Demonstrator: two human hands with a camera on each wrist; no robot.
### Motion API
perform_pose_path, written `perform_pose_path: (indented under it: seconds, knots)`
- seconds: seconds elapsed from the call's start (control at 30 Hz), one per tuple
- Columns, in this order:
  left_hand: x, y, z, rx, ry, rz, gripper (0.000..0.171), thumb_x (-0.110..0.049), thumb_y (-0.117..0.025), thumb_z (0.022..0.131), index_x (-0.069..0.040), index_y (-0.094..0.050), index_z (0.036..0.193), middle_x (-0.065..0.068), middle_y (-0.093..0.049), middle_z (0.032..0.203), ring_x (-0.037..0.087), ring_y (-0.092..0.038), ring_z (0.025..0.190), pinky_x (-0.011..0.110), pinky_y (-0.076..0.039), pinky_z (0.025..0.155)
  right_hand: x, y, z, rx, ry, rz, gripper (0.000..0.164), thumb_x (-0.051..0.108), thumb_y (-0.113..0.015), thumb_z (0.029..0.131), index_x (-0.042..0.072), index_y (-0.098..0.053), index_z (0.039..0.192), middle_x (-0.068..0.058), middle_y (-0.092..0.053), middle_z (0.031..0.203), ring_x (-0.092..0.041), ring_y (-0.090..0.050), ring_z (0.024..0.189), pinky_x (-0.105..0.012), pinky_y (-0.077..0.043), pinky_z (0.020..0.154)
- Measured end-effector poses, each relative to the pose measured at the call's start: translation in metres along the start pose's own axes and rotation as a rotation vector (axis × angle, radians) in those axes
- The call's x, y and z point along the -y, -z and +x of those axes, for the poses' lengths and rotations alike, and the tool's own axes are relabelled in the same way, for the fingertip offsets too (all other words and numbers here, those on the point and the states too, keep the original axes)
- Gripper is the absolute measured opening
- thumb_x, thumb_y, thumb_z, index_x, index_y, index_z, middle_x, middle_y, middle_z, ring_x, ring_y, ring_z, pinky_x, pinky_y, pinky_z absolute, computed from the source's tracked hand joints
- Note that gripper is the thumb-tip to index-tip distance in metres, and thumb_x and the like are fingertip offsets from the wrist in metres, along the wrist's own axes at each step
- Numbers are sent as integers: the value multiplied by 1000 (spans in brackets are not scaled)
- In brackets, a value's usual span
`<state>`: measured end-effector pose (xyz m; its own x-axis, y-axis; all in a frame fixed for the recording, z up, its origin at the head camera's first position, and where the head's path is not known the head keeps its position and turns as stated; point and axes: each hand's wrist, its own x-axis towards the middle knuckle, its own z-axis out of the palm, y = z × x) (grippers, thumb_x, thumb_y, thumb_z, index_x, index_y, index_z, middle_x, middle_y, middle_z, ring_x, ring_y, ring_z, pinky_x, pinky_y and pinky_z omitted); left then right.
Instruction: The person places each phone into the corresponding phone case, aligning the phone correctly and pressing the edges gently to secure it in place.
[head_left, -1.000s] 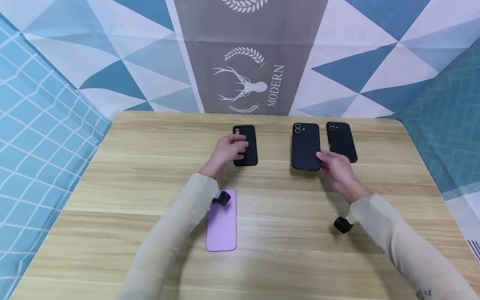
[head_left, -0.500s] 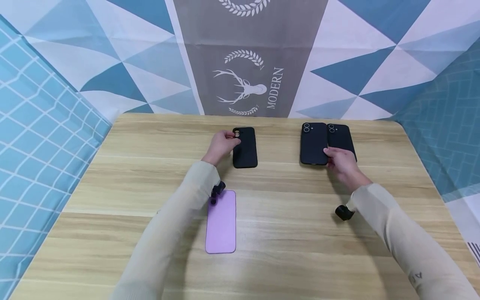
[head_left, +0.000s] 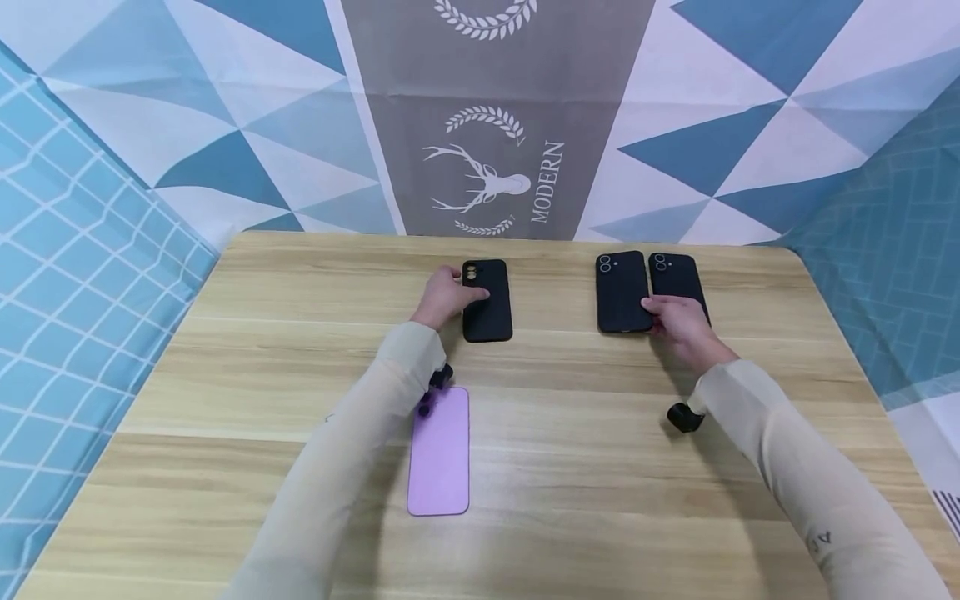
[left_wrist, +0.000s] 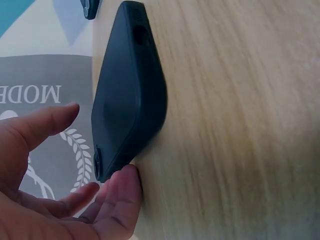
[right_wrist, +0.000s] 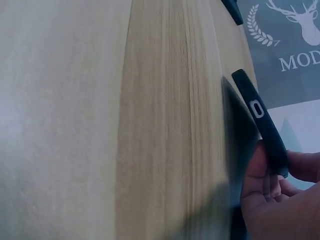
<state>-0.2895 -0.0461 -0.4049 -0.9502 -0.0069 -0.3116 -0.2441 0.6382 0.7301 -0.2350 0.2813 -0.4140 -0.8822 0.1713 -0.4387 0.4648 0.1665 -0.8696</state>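
Note:
In the head view a black phone case (head_left: pixel 491 317) with camera cut-outs lies near the table's back edge. My left hand (head_left: pixel 444 298) is at its left side, thumb stretched over it. The left wrist view shows the fingertips (left_wrist: pixel 127 177) right at the camera end of the case, while the thumb stands apart from it. My right hand (head_left: pixel 681 325) pinches a second black phone case (head_left: pixel 621 296) by its lower right corner, thumb on top and fingers beneath. In the right wrist view that case (right_wrist: pixel 265 125) is tilted, its near edge raised above its shadow.
A third black phone case (head_left: pixel 678 279) lies just right of the held one, partly behind the right hand. Nearer the front, a purple phone-shaped slab (head_left: pixel 438 467) lies under the left wrist camera (head_left: pixel 441 377). A patterned cloth (head_left: pixel 480 100) rises behind the wooden table (head_left: pixel 570 467).
The right hand has moved the held case rightward, close beside the third one. The left hand has shifted from over the left case to its left edge.

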Motion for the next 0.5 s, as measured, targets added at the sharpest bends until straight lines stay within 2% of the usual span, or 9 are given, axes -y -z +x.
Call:
perform_pose_path:
  seconds: [0.1,0.23,0.3,0.4,0.5]
  knots:
    - [-1,-2,0,-7,4,18,72,-31,-71,72,0,-36,127,17,-44,125,26,-46,109,34,-41,95,0,-1,3,-17,12,-97,48,24,-47,91,0,-37,132,10,-49,89,1,-46,69,-13,-45,63]
    - [-6,-5,-1,-14,13,56,73,-33,-73,69,1,-38,124,17,-45,121,27,-46,106,35,-44,92,0,-2,7,-58,20,-267,46,26,-43,92,1,-39,131,-8,-47,116,-7,-47,80,-16,-46,66]
    - [-8,-7,-1,-16,23,104,76,-36,-73,68,1,-37,124,18,-44,120,29,-44,107,37,-43,92,1,-3,7,-79,29,-368,46,26,-42,92,0,-40,130,-14,-44,126,-13,-48,86,-20,-46,69]
    - [-12,-10,-2,-18,44,187,82,-41,-72,68,0,-34,128,20,-39,123,31,-39,111,39,-40,95,2,-6,5,-109,60,-526,48,29,-42,92,0,-41,129,-19,-43,129,-25,-51,94,-31,-46,75]
    - [-15,-13,-1,-26,56,237,85,-42,-72,67,1,-33,129,22,-37,124,34,-36,113,41,-38,96,5,-9,2,-132,106,-634,50,30,-43,90,-2,-41,128,-22,-45,127,-33,-50,102,-42,-45,83]
